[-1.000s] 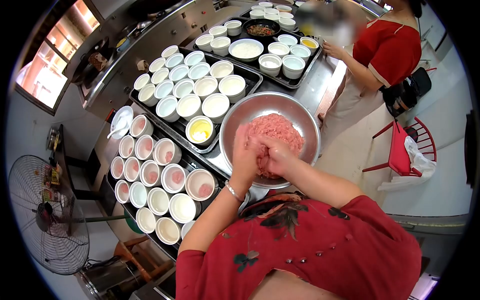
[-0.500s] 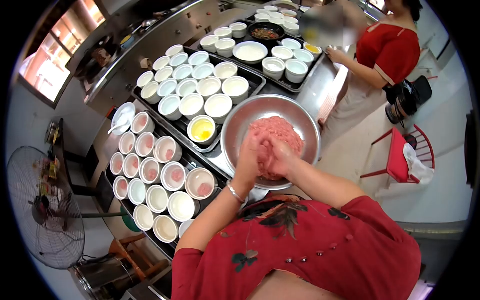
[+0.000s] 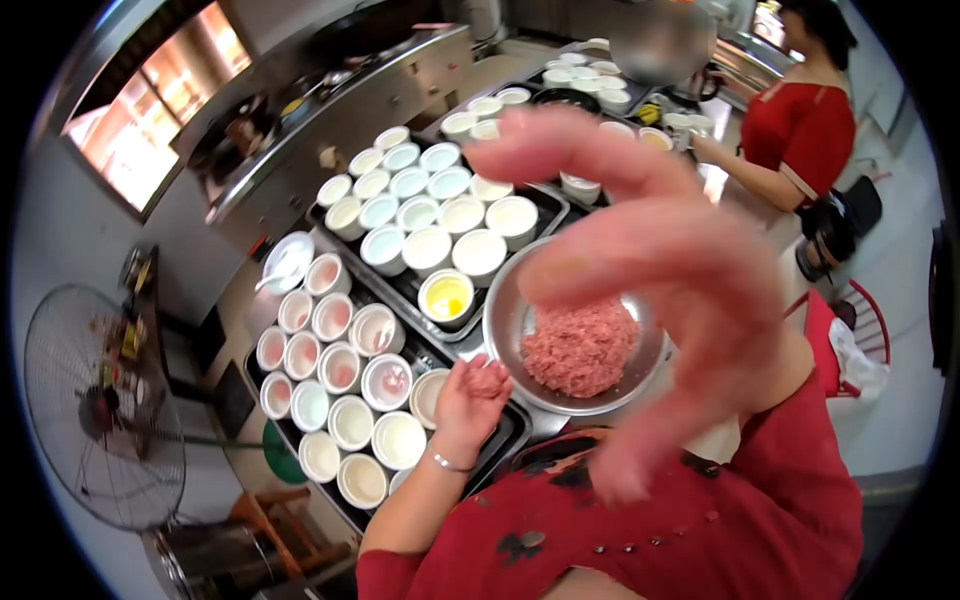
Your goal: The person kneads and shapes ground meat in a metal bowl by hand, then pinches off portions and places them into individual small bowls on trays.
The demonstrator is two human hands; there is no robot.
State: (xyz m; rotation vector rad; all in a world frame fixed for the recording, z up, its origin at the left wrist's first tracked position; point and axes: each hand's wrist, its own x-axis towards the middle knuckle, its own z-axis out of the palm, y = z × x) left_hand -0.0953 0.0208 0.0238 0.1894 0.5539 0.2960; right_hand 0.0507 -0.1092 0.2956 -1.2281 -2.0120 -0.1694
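Observation:
My left hand (image 3: 468, 412) is beside the metal bowl, close to the nearest white cups, with its fingers curled around a small lump of minced meat (image 3: 487, 379). Raised close to the camera, my right hand (image 3: 690, 275) is large and blurred. Its fingers are spread and bent, and nothing shows between them. Behind it, the metal bowl (image 3: 503, 345) is partly covered from view. A mound of pink minced meat (image 3: 580, 350) lies in the bowl. Several white cups (image 3: 340, 368) left of my left hand have bits of meat inside.
Two black trays (image 3: 548, 215) of white cups stand left of the bowl; one cup (image 3: 446, 298) contains yellow egg. A white dish (image 3: 289, 260) with a spoon sits at the far left corner. At right are a co-worker in red (image 3: 800, 125) and a red chair (image 3: 822, 345). A fan (image 3: 105, 405) stands left.
Both hands have left the meat in the bowl. My left hand moved left toward the cups; my right hand rose toward the camera and opened. The whole view shifted slightly.

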